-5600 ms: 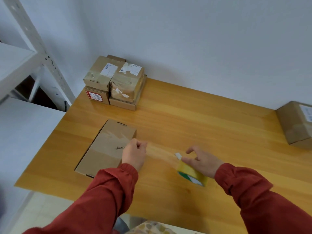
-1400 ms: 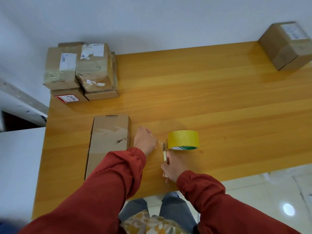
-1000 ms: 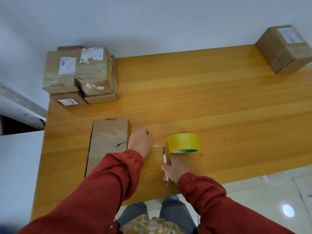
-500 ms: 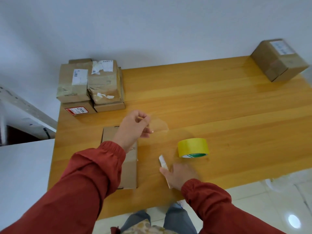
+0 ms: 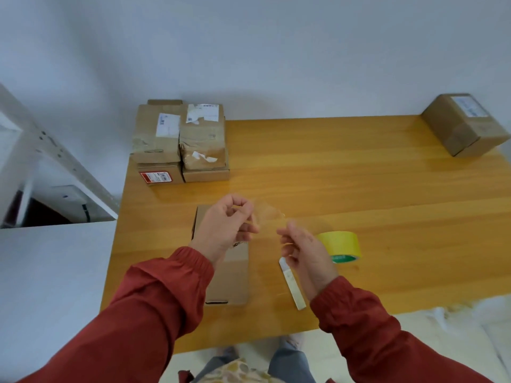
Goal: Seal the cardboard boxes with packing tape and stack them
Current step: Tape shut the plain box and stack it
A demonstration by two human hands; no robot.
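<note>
- Head view, centre of the frame: the left hand (image 5: 224, 228) is raised above the table (image 5: 359, 189), its fingers curled in, thumb and fingertips pinching one end of a clear strip (image 5: 266, 217) of tape; the right hand (image 5: 307, 252), just to its right, has its fingers bent together and pinches the strip's other end; the strip hangs in the air between the hands and touches no box; its edges are faint.
- Under the left hand and wrist: the box (image 5: 229, 280) lies flat on the table, partly hidden; whether its seam already carries tape I cannot tell; I judge it to be the one in hand, not yet sealed by this strip.
- Right of the hands: the yellow roll (image 5: 341, 246) sits on the table just beside the right hand; a pale cutter (image 5: 293, 286) lies below that hand; neither is held, so the cutting looks finished.
- Upper left: a stack (image 5: 179, 142) of several boxes stands against the wall, tape bands showing on the top ones; these look sealed and stacked.
- Upper right: a far box (image 5: 464, 125) stands alone at the table's corner, well apart from the stack.
- Left to do, as I judge: lay the strip over the box, press it flat, carry the box to the stack; the far box perhaps after.
</note>
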